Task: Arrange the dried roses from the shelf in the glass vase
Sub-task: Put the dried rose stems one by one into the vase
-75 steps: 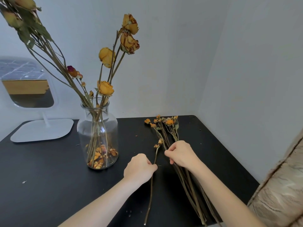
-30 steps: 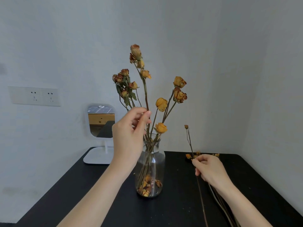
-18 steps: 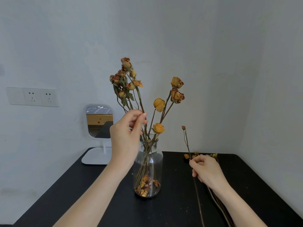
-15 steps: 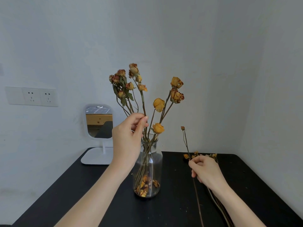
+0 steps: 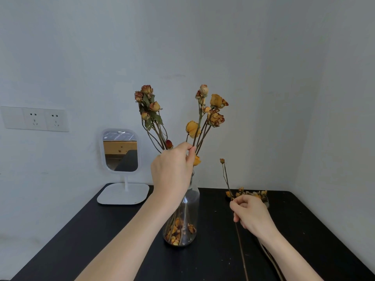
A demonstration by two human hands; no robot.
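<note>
a clear glass vase (image 5: 191, 211) stands upright at lower centre of the frame, with loose dried petals (image 5: 178, 232) heaped in its bottom. yellow and reddish dried roses (image 5: 215, 110) fan up from its neck to mid-frame; the left hand (image 5: 172, 171) pinches one stalk just above the rim. to the right, a thin stem (image 5: 225, 177) with one small bud tilts up from the right hand (image 5: 251, 216), which grips it. a loose bunch (image 5: 250, 194) lies flat just behind that hand.

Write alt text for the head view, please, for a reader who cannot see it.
A person's left hand pinches a dried rose stem standing in a glass vase on a black table, while the right hand holds another stem upright beside it. More dried roses lie behind the right hand; a white mirror stands further left.
</note>
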